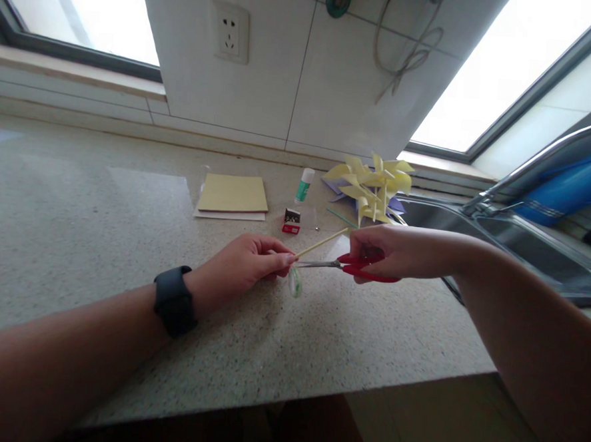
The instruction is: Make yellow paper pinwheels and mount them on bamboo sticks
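Working over the speckled stone table (74, 234), we pinch a thin pale wooden stick (321, 242) in our left hand (245, 264) while our right hand (398, 252) grips red-handled scissors (353, 267), steel blades meeting the stick, beyond them yellow paper pinwheels (375, 186), a flat yellow pad (233, 194) and a small glue stick (304, 185).

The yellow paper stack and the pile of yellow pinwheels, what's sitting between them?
In the head view, a glue stick stands between the paper stack and the pinwheels, with a small red box just in front.
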{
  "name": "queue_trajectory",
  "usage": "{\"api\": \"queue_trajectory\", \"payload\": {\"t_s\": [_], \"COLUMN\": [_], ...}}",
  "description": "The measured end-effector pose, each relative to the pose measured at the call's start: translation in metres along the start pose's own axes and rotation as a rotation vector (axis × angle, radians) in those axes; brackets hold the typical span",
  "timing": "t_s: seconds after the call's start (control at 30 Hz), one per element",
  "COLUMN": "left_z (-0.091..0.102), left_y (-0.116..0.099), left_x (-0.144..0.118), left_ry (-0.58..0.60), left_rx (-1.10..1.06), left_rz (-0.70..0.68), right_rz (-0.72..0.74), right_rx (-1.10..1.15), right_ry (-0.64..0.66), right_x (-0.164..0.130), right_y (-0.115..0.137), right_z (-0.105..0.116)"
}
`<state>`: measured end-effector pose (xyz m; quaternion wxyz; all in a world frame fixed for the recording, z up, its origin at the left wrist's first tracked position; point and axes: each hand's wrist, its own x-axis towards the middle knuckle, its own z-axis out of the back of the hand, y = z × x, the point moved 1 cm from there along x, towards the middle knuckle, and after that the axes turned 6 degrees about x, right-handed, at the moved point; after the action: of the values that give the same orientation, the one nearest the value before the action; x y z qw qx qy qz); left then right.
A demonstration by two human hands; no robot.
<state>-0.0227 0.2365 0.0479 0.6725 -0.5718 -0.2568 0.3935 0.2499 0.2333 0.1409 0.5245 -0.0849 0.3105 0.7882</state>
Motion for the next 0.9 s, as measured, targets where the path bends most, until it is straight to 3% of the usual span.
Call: {"api": "queue_trajectory", "payload": {"t_s": [0.43, 0.9], "left_z": [-0.001, 0.0], "left_y": [0.001, 0.003], "left_x": [0.0, 0.001], "left_ry": [-0.005, 0.022], "left_rx": [-0.014, -0.002], "left_rz": [0.005, -0.012], "right_rz": [0.012, -0.013], "right_rx": [0.098, 0.081], "right_ry": [0.043, 0.072], "right_x": [0.003, 0.011], "right_y": [-0.005, 0.006], "right_z": [-0.001, 0.0]}}
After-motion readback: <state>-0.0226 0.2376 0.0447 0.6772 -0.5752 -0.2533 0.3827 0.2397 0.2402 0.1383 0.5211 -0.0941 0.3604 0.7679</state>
